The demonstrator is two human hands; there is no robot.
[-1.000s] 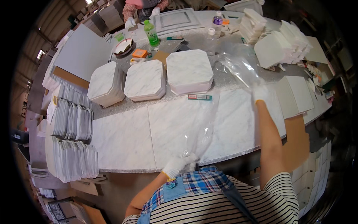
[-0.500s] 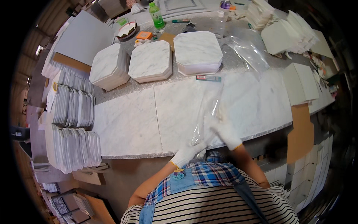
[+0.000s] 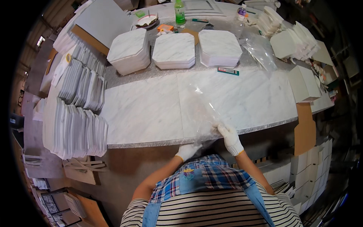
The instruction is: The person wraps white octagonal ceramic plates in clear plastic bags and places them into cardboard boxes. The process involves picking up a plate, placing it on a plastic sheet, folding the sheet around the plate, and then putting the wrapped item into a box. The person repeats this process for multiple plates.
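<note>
Holding clear plastic [image 3: 202, 106], right hand [image 3: 230, 138] pinched narrow, left hand [image 3: 187, 152] touching it, grip unclear

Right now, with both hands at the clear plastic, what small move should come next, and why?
Perhaps ease the right hand slightly away from the left hand to spread the plastic: the right appears to pinch its near end, the left is close by, and the plastic looks creased over the white slab.
</note>
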